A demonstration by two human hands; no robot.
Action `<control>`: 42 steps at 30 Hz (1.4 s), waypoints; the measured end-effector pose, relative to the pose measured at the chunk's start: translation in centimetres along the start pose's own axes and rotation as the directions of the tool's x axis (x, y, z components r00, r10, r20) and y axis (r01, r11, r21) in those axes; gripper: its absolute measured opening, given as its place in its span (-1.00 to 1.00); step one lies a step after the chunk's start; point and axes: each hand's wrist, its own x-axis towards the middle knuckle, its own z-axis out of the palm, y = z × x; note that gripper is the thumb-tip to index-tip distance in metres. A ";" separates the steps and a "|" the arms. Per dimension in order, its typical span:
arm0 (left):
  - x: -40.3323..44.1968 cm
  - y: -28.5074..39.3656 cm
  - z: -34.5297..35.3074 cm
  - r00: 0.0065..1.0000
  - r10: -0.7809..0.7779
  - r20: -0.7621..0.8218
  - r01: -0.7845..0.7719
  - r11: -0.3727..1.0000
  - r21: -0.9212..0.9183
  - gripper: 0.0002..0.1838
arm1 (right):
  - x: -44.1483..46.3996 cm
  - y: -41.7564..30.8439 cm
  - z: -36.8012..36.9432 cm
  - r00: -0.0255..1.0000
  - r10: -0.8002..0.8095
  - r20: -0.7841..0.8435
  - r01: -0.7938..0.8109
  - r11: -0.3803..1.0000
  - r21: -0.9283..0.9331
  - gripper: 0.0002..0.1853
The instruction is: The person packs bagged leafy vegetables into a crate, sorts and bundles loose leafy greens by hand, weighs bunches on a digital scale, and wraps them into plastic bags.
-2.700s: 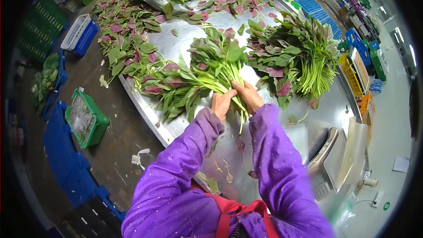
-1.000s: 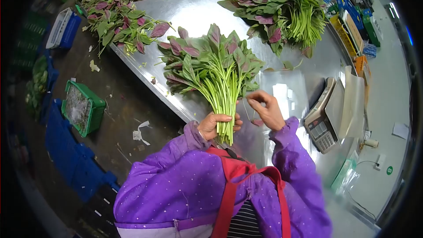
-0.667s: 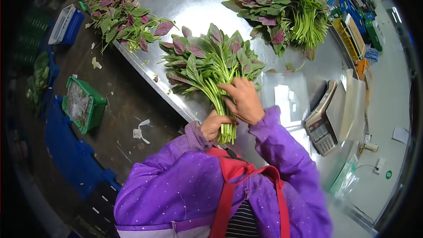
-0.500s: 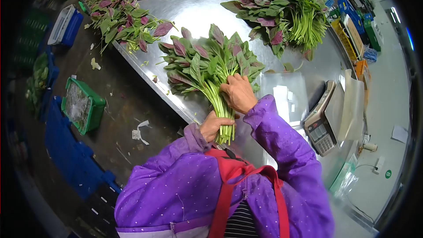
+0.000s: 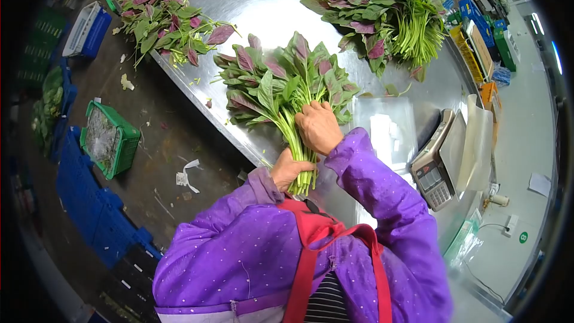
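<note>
A bunch of leafy greens (image 5: 269, 84) with green and purple leaves lies over the metal table (image 5: 239, 18), its stem ends toward my body. Low on the stems, near the cut ends, my left hand (image 5: 288, 170) is wrapped round the bunch. My right hand (image 5: 318, 127) is closed at the upper stems, just below the leaves; its fingertips are partly hidden among them. A larger pile of bunched greens (image 5: 382, 18) rests at the back right of the table. Loose leaves and stems (image 5: 161, 18) are heaped at the back left.
On the table's right side are a scale (image 5: 435, 167), clear plastic sheets (image 5: 388, 125) and a yellow basket (image 5: 466, 54). A green crate (image 5: 122, 149) holding a plastic bag and a blue crate (image 5: 92, 39) stand left of the table, with blue pallets (image 5: 98, 203) on the floor.
The bunch has been gathered upright, stems toward my body. My left hand has closed round its lower stems. My right hand, earlier apart from it, has moved onto the upper stems and closed.
</note>
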 end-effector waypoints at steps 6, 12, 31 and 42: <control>-0.6 0.0 -0.5 0.997 -0.071 0.014 0.072 0.989 -0.131 -0.57 | -2.0 3.2 -3.0 0.924 0.219 0.313 -0.380 0.457 0.804 -0.83; -0.4 0.3 0.1 0.994 -0.093 0.063 0.105 0.971 -0.213 -0.55 | -1.3 0.5 -2.9 0.996 -0.089 0.001 0.087 0.982 0.168 -0.66; -0.5 -0.6 0.3 1.000 0.002 -0.027 -0.005 0.993 -0.117 -0.61 | -4.6 1.3 -4.8 0.875 0.136 0.465 -0.462 0.521 0.718 -0.82; -0.1 -1.8 1.0 0.996 0.046 -0.073 -0.051 0.996 -0.078 -0.63 | -2.6 -1.1 1.4 0.970 0.243 0.007 -0.244 0.970 0.006 -0.86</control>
